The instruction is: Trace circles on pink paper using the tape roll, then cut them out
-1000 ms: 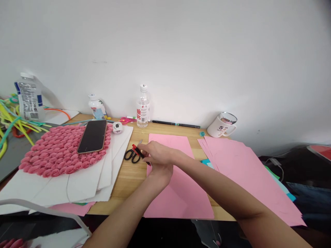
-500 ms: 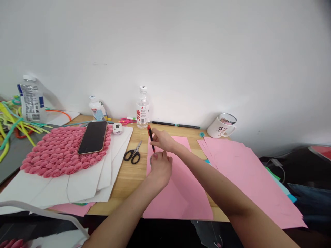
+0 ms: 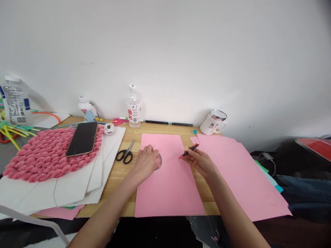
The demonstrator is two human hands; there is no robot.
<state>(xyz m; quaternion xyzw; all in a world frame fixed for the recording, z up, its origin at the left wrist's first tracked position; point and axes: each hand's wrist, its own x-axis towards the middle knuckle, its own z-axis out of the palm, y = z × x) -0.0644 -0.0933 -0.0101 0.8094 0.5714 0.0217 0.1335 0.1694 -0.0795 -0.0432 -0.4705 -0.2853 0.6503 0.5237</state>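
A pink sheet of paper (image 3: 170, 193) lies lengthwise on the wooden table. On its left part my left hand (image 3: 147, 161) curls its fingers over a round disc with a thin grey rim (image 3: 160, 163), flat against the paper and partly hidden by the fingers. My right hand (image 3: 203, 162) pinches a black and red pen (image 3: 190, 151) above the sheet's right edge, its red tip pointing left and apart from the disc. Black-handled scissors (image 3: 125, 155) lie to the left of the sheet, blades partly apart.
Left, a phone (image 3: 82, 138) rests on a mat of pink paper rosettes (image 3: 46, 155) over white sheets. A water bottle (image 3: 134, 108) and a white mug (image 3: 213, 123) stand by the wall. More pink sheets (image 3: 240, 179) lie right. A long black pen (image 3: 168, 123) lies behind.
My right hand has moved right with the pen, away from the disc's far edge. My left hand has stayed at the disc, shifting slightly left with it. The camera view has turned right.
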